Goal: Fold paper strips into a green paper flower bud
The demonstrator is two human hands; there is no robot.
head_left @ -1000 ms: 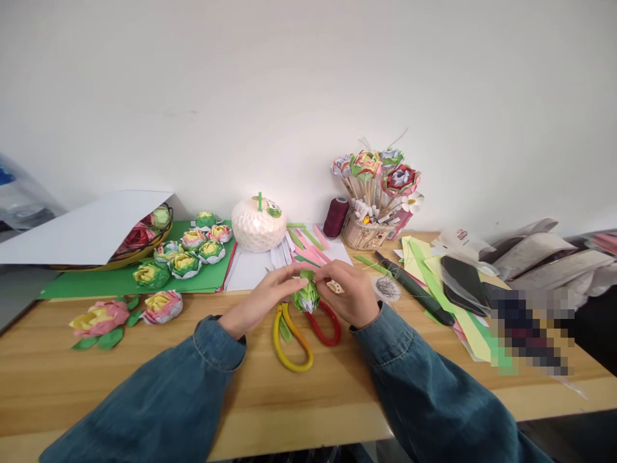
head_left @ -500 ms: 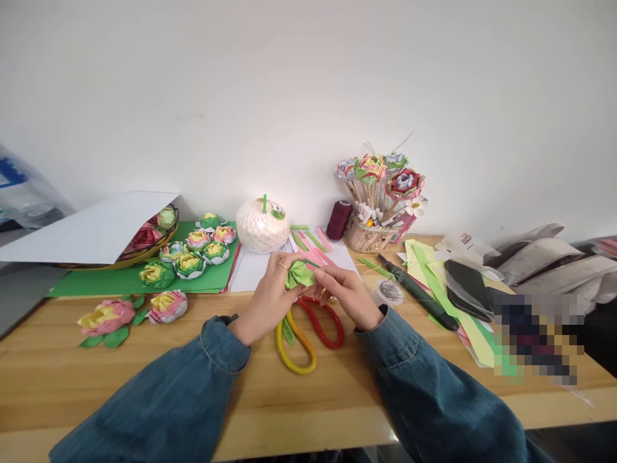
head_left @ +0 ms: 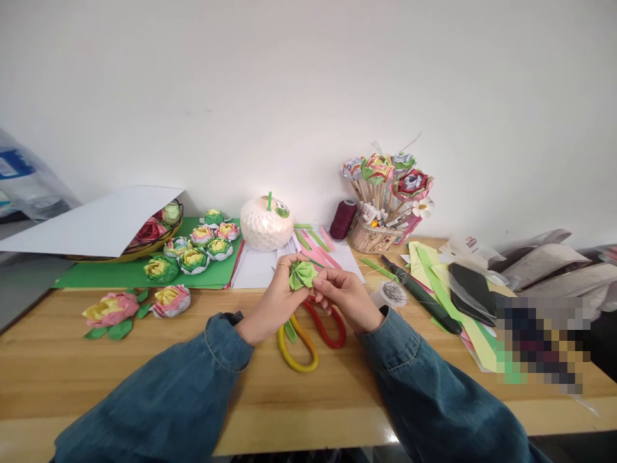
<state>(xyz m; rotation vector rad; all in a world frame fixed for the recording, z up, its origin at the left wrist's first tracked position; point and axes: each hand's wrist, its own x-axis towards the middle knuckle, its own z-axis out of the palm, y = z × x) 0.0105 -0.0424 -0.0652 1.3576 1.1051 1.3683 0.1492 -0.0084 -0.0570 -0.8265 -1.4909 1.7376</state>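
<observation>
A green folded paper flower (head_left: pixel 302 274) is held up between my two hands over the middle of the table. My left hand (head_left: pixel 272 299) is closed on its left side, with a ring on one finger. The fingertips of my right hand (head_left: pixel 349 297) pinch its right edge. Under the hands lie scissors with one yellow handle (head_left: pixel 298 347) and one red handle (head_left: pixel 330 326); their blades are hidden. A small green paper strip (head_left: pixel 290 332) rests by the yellow handle.
Finished paper flowers (head_left: pixel 194 258) sit on green sheets at the left, beside a basket (head_left: pixel 120 257) under white paper. Behind stand a white foam-wrapped ball (head_left: pixel 267 224), a maroon thread spool (head_left: pixel 344 220) and a flower holder (head_left: pixel 373 236). A utility knife (head_left: pixel 424 296) and a phone (head_left: pixel 471 290) lie right.
The green paper flower has turned so its pleated face shows more toward me. My hands have shifted only slightly, and the view has moved a little.
</observation>
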